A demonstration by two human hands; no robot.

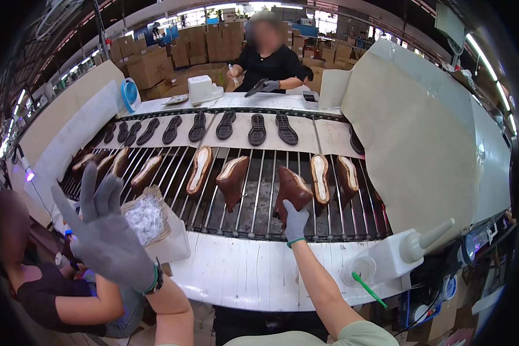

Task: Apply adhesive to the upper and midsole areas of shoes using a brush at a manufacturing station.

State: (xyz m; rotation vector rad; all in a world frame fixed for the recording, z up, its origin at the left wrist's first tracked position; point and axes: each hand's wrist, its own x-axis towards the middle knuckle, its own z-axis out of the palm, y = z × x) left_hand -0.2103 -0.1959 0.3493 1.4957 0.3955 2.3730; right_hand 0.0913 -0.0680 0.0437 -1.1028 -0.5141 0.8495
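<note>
My right hand (296, 221), in a grey glove with a green cuff, is closed on a brown leather shoe upper (289, 189) at the near side of the roller conveyor (260, 199). The upper's pale bottom edge faces up and to the right. Raised at the left is my left hand (111, 230), gloved in grey as well, with its fingers spread and nothing in it. Beside the held piece lie another upper with its white bottom up (320, 179) and a brown upper (347, 176). To the left sits a tilted upper (233, 180), with several more beyond it.
Black soles (256, 130) line a pale strip behind the rollers. A white tub with crumpled white material (145, 217) is near my left hand. At right stand a white bottle (401, 252) and a cup with a green-handled brush (368, 288). Co-workers are opposite (265, 57) and at left (57, 297).
</note>
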